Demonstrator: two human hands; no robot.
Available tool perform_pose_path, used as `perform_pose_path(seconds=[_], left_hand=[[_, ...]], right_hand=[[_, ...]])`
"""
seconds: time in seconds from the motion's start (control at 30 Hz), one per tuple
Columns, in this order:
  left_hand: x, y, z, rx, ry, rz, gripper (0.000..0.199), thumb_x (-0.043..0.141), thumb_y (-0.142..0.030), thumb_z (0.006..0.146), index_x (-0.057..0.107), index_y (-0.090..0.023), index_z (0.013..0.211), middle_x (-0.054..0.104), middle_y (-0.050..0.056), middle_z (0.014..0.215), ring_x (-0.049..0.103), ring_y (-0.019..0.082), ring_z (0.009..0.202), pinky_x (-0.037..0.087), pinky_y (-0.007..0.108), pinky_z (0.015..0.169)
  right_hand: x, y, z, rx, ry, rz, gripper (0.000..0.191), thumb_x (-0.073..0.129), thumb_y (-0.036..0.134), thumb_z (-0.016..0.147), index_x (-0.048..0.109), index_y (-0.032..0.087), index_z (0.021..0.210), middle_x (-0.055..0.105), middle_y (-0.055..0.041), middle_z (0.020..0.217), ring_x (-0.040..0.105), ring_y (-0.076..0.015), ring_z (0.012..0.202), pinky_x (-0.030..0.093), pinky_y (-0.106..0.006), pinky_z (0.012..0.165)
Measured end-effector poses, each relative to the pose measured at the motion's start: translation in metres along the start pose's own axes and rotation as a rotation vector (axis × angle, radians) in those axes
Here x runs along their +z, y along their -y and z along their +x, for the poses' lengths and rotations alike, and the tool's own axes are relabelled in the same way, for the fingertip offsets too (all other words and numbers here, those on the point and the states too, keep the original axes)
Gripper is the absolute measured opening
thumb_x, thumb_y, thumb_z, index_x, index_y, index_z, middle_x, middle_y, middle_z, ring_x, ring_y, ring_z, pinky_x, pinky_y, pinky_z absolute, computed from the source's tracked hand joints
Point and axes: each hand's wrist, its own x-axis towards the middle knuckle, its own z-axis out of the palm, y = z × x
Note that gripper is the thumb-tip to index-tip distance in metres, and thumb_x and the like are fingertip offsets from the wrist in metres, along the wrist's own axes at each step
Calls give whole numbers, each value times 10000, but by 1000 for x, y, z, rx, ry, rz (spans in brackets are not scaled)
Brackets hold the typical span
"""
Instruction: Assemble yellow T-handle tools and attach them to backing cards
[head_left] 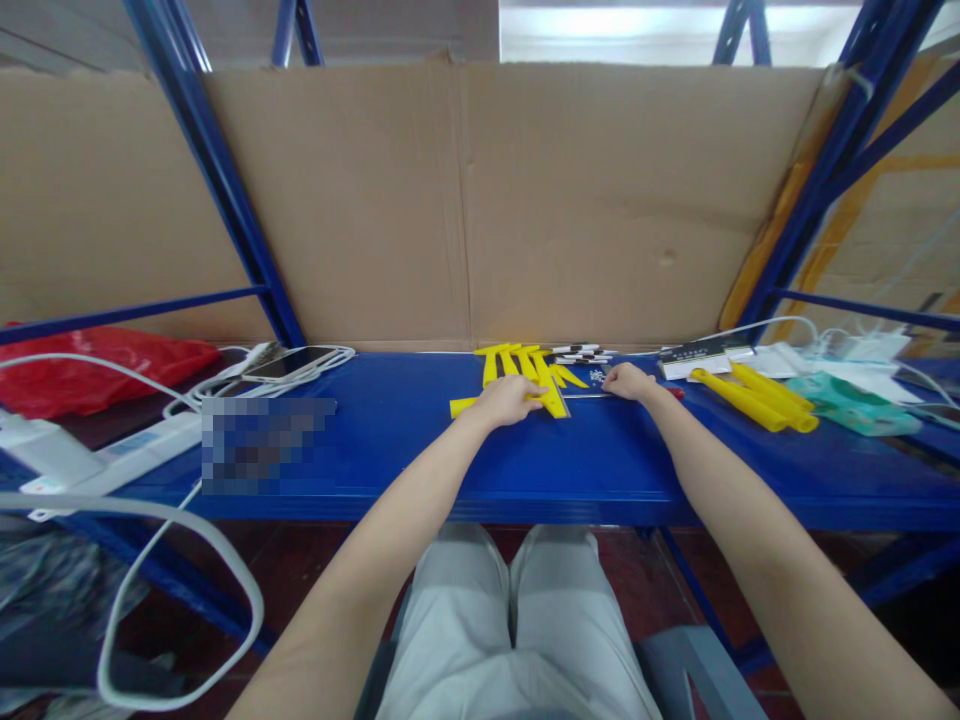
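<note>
My left hand (510,400) is closed around part of a yellow piece (553,402) lying on the blue table (390,450). A yellow roll (463,407) sticks out to the left beneath that hand. Behind it, several yellow strips (508,358) are fanned out near the cardboard. My right hand (627,382) is at the table, its fingers bent and pressed together by a small dark item (596,375); what they hold, if anything, is too small to make out. A thin rod with a red end (676,393) passes by this hand. Black-and-white pieces (581,354) lie behind.
Two yellow rolls (757,398), a dark box (703,355) and a green plastic packet (855,403) lie at the right. To the left are a red bag (105,368), white cables (322,362) and a power strip (142,450). Cardboard (360,200) and blue posts stand behind.
</note>
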Motion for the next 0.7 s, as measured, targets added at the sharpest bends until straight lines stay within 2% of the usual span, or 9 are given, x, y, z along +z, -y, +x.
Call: perform_pose_path(seconds=[0.1, 0.27, 0.43, 0.5, 0.6, 0.7], left_hand=[[1, 1, 0, 2, -5, 9, 376, 611, -300, 868, 643, -254, 1240, 680, 58, 1206, 612, 222, 1135, 458, 306, 948], [2, 2, 0, 12, -13, 8, 364, 602, -300, 871, 652, -254, 1229, 682, 59, 1200, 614, 225, 1129, 461, 315, 947], [3, 2, 1, 10, -18, 3, 365, 604, -302, 870, 652, -260, 1230, 679, 59, 1206, 613, 226, 1129, 458, 321, 953], [3, 2, 1, 15, -22, 3, 367, 601, -301, 871, 650, -260, 1233, 679, 59, 1204, 616, 227, 1121, 459, 319, 949], [2, 1, 0, 23, -32, 11, 368, 597, -299, 875, 646, -264, 1238, 678, 61, 1194, 620, 228, 1106, 460, 316, 944], [2, 0, 0, 42, -52, 23, 362, 592, -300, 879, 649, -270, 1235, 681, 67, 1161, 623, 233, 1089, 464, 322, 935]], right_hand=[[1, 0, 1, -16, -2, 2, 131, 605, 214, 730, 727, 216, 780, 722, -50, 876, 644, -246, 957, 421, -462, 945], [-2, 0, -2, -37, 43, 27, 140, 595, 196, 723, 726, 213, 769, 720, -38, 832, 656, -223, 899, 463, -375, 884], [-4, 8, -8, -19, -23, 4, 146, 576, 167, 745, 717, 206, 749, 727, -69, 940, 633, -259, 995, 423, -452, 947], [-4, 15, -11, -77, -67, 90, 147, 567, 166, 751, 710, 194, 733, 728, -70, 919, 641, -246, 966, 455, -405, 905], [-1, 30, -16, -254, -83, 331, 161, 538, 168, 769, 696, 167, 741, 724, -56, 848, 654, -190, 855, 488, -291, 809], [2, 45, -21, -395, -94, 500, 135, 545, 165, 758, 676, 159, 726, 720, -47, 844, 645, -172, 838, 482, -275, 822]])
